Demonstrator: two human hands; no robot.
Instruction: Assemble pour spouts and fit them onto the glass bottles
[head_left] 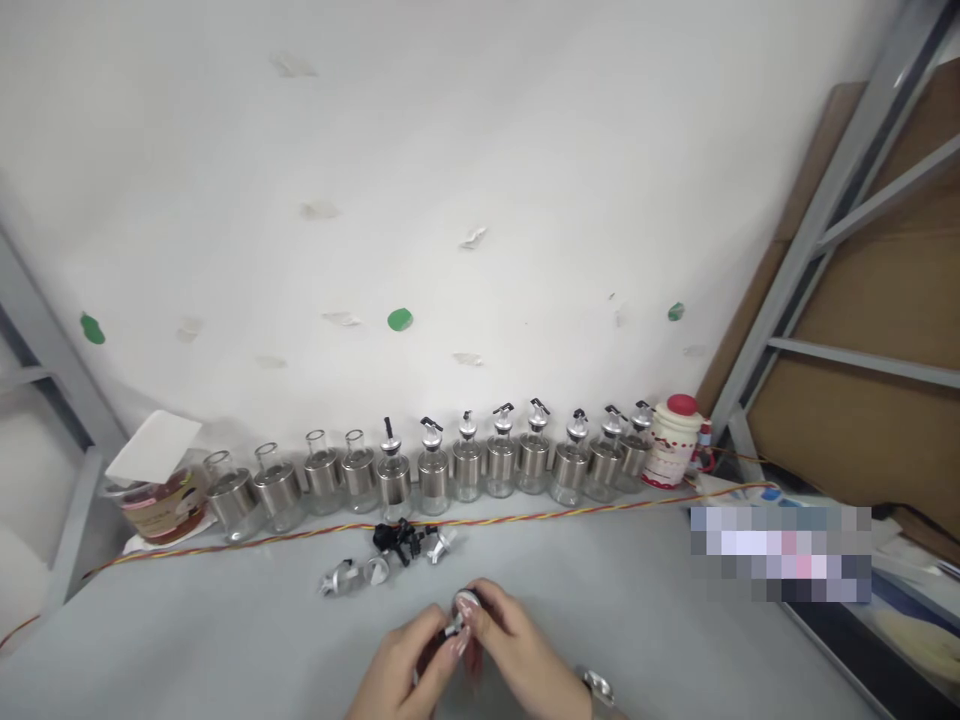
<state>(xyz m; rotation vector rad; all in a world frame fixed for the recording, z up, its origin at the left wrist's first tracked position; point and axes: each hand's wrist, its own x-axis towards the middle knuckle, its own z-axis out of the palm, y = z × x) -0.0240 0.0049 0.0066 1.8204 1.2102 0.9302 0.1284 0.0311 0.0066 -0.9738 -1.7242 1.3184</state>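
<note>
Both hands meet low in the middle of the head view, over the grey table [247, 620]. A silver and black pour spout [455, 626] is pinched between them. My left hand [409, 660] closes on its lower end, and my right hand [510, 635] grips its rounded top; fingers cover part of it. Just beyond lie loose silver spout caps [376, 569] and a cluster of black spout parts [405, 540]. Along the wall stand glass bottles with steel bands: several with spouts fitted [433, 480], and several with bare necks at the left [277, 490].
A twisted red and yellow cord [517, 516] runs across the table before the bottles. At the left end sits a labelled tub [165, 510] with a white card on it. A white jar with a red lid [671, 445] stands at the right, near papers [911, 600] and a metal frame [799, 250].
</note>
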